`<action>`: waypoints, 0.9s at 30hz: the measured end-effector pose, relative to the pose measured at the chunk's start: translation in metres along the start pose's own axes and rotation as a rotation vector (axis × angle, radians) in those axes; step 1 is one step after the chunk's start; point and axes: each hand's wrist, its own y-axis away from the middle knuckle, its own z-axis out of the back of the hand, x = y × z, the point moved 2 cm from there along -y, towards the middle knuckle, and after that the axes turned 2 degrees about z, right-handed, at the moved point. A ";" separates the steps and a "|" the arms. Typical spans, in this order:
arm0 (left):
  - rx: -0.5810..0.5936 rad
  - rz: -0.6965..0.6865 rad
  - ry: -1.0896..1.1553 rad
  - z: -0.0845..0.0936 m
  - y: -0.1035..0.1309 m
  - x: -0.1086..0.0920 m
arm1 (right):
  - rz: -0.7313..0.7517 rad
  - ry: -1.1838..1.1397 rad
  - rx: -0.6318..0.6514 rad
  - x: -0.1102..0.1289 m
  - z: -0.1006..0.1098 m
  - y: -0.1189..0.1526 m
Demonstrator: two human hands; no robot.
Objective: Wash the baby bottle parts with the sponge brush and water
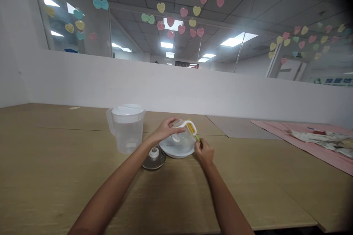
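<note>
My left hand [167, 129] grips a clear pot [185, 140] with a white handle, tilted on its side over a white basin [178, 155]. Its exact kind is hard to make out. My right hand [204, 151] is closed around the green handle of a brush [197, 138], whose yellow head lies by the pot's white handle. Whether the bristles reach inside I cannot tell. Left of the basin, partly behind my left forearm, a clear lid [153, 161] with a dark rim and a white knob rests on the table.
A lidded plastic pitcher [129, 132] stands behind my left forearm. On the right, a pink cloth [286, 137] carries crumpled plastic packaging [317, 140]. The wooden table [68, 176] ends at a white wall [171, 91] with glass above it.
</note>
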 end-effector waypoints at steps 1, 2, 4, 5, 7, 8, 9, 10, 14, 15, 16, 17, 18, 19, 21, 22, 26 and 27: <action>-0.092 -0.014 -0.097 0.003 -0.001 0.001 | -0.017 -0.013 -0.013 0.000 0.000 0.000; -0.175 -0.031 -0.218 0.005 -0.002 0.001 | -0.032 -0.032 -0.025 0.000 0.001 0.000; -0.297 -0.061 -0.468 0.009 -0.001 0.000 | -0.054 -0.081 -0.046 0.002 0.004 -0.001; -0.333 -0.073 -0.570 0.011 -0.001 0.000 | -0.067 -0.101 -0.060 0.002 0.005 -0.002; -0.360 -0.102 -0.712 0.012 0.000 0.001 | -0.075 -0.126 -0.091 0.004 0.008 -0.003; -0.361 -0.123 -0.760 0.012 0.000 0.003 | -0.063 -0.128 -0.101 0.004 0.009 -0.003; -0.360 -0.146 -0.799 0.012 0.000 0.004 | -0.035 -0.126 -0.106 0.005 0.010 -0.003; -0.357 -0.168 -0.831 0.011 -0.001 0.006 | 0.007 -0.119 -0.103 0.006 0.009 -0.003; -0.352 -0.227 -0.921 0.009 -0.002 0.011 | 0.211 -0.075 -0.076 0.010 0.005 0.000; -0.355 -0.244 -0.940 0.008 -0.003 0.011 | 0.240 -0.065 -0.080 0.010 0.004 0.000; -0.357 -0.262 -0.961 0.007 -0.002 0.011 | 0.258 -0.052 -0.090 0.011 0.003 0.000; -0.358 -0.279 -0.985 0.007 -0.002 0.010 | 0.273 -0.037 -0.104 0.011 0.003 0.000; -0.354 -0.294 -1.014 0.006 -0.001 0.009 | 0.289 -0.020 -0.118 0.011 0.004 0.000; -0.345 -0.303 -1.049 0.005 -0.001 0.007 | 0.307 0.000 -0.129 0.011 0.004 0.000; -0.317 -0.305 -1.131 0.002 0.001 0.004 | 0.351 0.048 -0.143 0.012 0.006 -0.001; -0.300 -0.306 -1.176 0.000 0.003 0.003 | 0.372 0.074 -0.145 0.012 0.007 -0.001; -0.243 -0.343 -1.318 -0.010 0.006 -0.002 | 0.416 0.148 -0.148 0.014 0.009 -0.002; -0.237 -0.356 -1.332 -0.014 0.006 -0.002 | 0.422 0.155 -0.153 0.016 0.010 -0.002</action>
